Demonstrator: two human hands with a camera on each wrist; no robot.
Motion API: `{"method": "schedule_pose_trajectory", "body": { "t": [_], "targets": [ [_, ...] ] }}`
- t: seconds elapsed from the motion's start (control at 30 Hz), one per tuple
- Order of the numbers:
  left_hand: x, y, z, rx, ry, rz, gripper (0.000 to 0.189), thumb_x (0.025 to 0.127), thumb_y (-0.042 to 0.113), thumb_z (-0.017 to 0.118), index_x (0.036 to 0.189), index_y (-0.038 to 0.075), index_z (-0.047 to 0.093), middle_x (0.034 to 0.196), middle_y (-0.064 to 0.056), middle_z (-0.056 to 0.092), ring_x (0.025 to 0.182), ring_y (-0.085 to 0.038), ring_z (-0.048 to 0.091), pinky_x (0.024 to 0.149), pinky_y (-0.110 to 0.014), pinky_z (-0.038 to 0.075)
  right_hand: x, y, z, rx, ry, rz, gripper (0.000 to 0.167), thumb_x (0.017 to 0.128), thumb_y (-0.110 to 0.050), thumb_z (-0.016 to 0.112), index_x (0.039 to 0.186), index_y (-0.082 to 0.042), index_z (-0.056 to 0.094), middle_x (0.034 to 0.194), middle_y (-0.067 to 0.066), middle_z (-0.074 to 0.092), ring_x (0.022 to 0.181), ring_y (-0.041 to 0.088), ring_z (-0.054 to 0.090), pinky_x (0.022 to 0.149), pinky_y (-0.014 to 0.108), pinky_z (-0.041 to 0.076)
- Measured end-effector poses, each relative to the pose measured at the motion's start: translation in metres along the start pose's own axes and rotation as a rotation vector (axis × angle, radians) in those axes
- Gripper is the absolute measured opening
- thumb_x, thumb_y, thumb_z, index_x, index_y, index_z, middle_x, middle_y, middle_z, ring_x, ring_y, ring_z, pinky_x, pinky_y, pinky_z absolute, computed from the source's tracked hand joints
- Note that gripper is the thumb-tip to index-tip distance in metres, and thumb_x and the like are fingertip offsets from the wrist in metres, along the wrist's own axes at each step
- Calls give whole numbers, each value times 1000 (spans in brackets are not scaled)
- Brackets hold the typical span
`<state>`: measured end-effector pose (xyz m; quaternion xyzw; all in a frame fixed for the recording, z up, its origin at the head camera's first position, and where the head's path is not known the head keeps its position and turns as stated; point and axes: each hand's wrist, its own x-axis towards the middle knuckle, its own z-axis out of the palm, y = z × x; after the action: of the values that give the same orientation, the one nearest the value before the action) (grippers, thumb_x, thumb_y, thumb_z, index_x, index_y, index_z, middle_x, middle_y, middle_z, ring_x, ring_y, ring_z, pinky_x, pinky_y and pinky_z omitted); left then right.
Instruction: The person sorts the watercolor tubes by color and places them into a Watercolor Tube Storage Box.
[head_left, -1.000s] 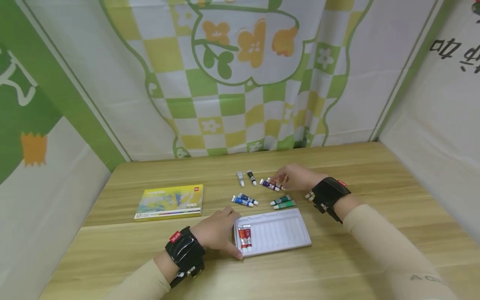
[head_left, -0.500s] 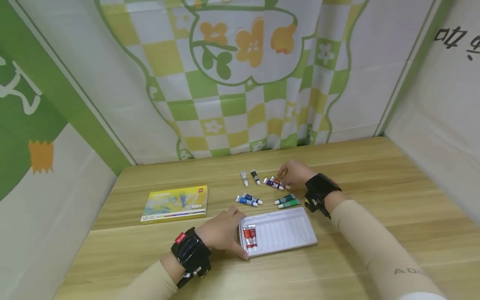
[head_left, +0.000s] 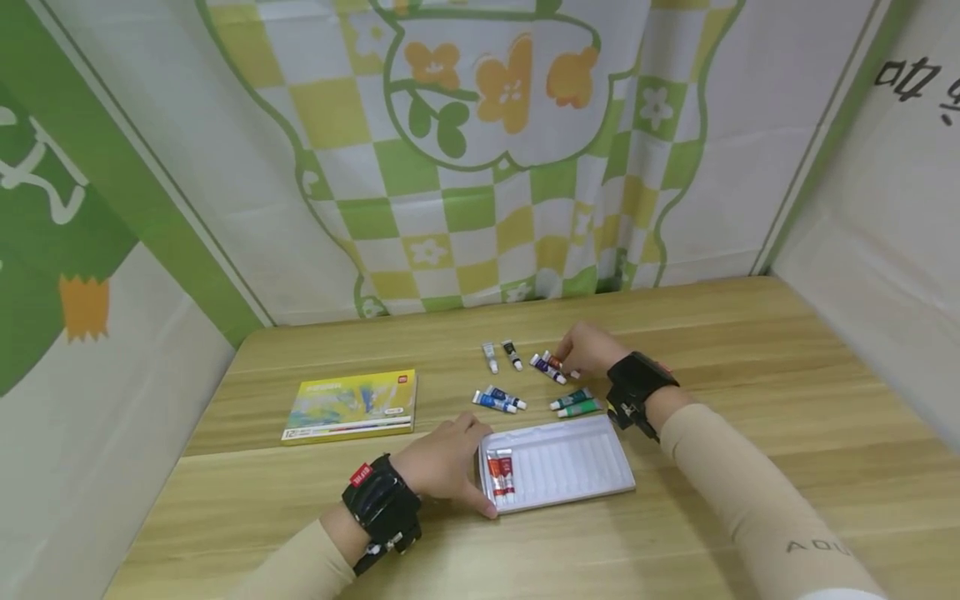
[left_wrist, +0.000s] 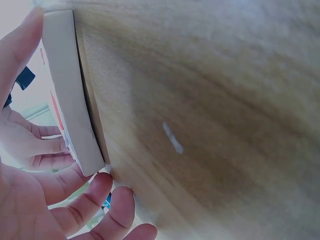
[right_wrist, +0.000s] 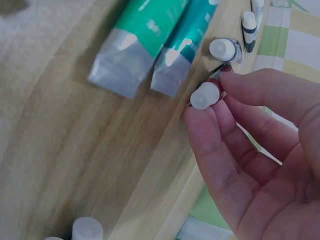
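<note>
My left hand [head_left: 447, 457] holds the left end of a white plastic tray [head_left: 573, 462], thumb at the front corner and fingers at the back. In the left wrist view that hand spans the tray's pale end wall [left_wrist: 75, 95]. An orange paint tube [head_left: 495, 475] and a red paint tube [head_left: 507, 475] lie side by side in the tray's left slots. Behind the tray, my right hand [head_left: 591, 350] pinches a brown paint tube [head_left: 552, 361] beside a purple one [head_left: 548, 369]. Its white cap [right_wrist: 205, 96] shows between thumb and fingers in the right wrist view.
Two green paint tubes [head_left: 576, 404] lie just behind the tray, with two blue ones [head_left: 498, 400] to their left. Farther back are a silver-white tube [head_left: 490, 357] and a black tube [head_left: 513, 355]. A yellow paint box [head_left: 351, 406] lies left. Fabric [head_left: 480, 233] hangs behind the table.
The head view has shifted slightly. The purple tube has turned a little beside the brown one, which the right hand's fingers are at throughout. My left hand stays on the tray.
</note>
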<state>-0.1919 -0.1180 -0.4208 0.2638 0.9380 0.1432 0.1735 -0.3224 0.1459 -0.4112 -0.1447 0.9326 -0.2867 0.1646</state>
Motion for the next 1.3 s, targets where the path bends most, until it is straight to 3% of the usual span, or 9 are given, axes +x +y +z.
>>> {"method": "schedule_pose_trajectory", "body": {
  "t": [0.27, 0.47, 0.57, 0.77, 1.0, 1.17, 1.3],
  "targets": [
    [1, 0, 3, 5, -11, -2, 109, 56, 61, 88, 140, 5, 49, 131, -8, 52, 115, -26, 54, 101, -43, 51, -3, 5, 3, -9, 10, 0, 21, 81, 2, 66, 100, 3, 75, 92, 14, 74, 62, 10, 57, 56, 18, 48],
    [-1, -1, 6, -3, -5, -2, 110, 55, 61, 88, 140, 4, 49, 132, -9, 52, 116, -27, 54, 101, -44, 51, -9, 12, 3, 62, -1, -5, 32, 79, 2, 64, 110, 6, 71, 86, 10, 71, 55, 7, 52, 52, 17, 43],
    [-3, -2, 7, 1, -3, 0, 109, 55, 61, 88, 140, 4, 49, 132, -9, 52, 116, -27, 54, 101, -44, 51, -10, 16, 4, 141, -27, 11, 33, 78, 2, 64, 110, 7, 70, 84, 8, 69, 56, 8, 53, 54, 19, 46],
    [-4, -3, 6, -3, -6, 2, 110, 56, 61, 88, 141, 4, 48, 133, -10, 52, 116, -28, 54, 101, -45, 51, -16, 18, 4, 316, -85, 13, 39, 85, 0, 63, 121, 11, 57, 100, 16, 65, 72, 13, 64, 69, 29, 60],
    [-3, -3, 4, -5, -13, -12, 110, 56, 61, 88, 142, 6, 47, 135, -9, 51, 117, -28, 54, 101, -45, 51, -35, 2, 10, 532, -196, -13, 59, 90, 1, 62, 144, 2, 38, 86, 5, 63, 71, 14, 65, 73, 33, 61],
    [-3, -2, 1, 1, -12, -14, 109, 57, 62, 88, 142, 6, 48, 136, -10, 51, 118, -28, 54, 102, -45, 51, -51, -11, 23, 696, -294, -52, 57, 91, 4, 60, 143, 3, 36, 87, 3, 63, 79, 15, 66, 79, 37, 62],
    [-3, -2, -1, -1, -12, -16, 108, 57, 62, 88, 141, 6, 48, 136, -10, 50, 117, -27, 54, 101, -45, 51, -64, -19, 37, 804, -327, -35, 50, 92, 1, 59, 138, -1, 41, 88, 2, 65, 82, 15, 67, 80, 36, 62]
  ]
}}
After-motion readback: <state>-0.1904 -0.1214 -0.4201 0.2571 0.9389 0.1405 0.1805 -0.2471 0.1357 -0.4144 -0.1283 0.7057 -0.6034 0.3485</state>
